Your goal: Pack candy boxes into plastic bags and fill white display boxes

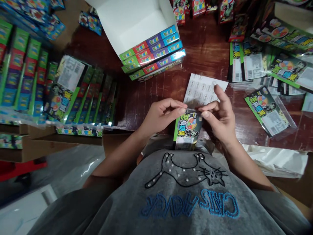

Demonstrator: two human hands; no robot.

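Just above my lap hangs a flat black and green candy packet (189, 127) with bright lettering and a pale label. My left hand (165, 114) pinches its upper left corner between thumb and fingers. At the upper right corner, the thumb and index finger of my right hand (220, 117) are closed on the same edge, and its other fingers are raised. Behind the fingertips lies a white sheet of round clear stickers (201, 88), partly covered by my hands. Another such packet in a clear sleeve (265, 111) rests to the right.
An open white box (137, 19) stands ahead, beside a stack of colourful thin boxes (154, 52). Rows of similar boxes (26, 71) fill a carton on the left. More sleeved packets (249, 63) and small red candy bags (226, 11) lie at the far right.
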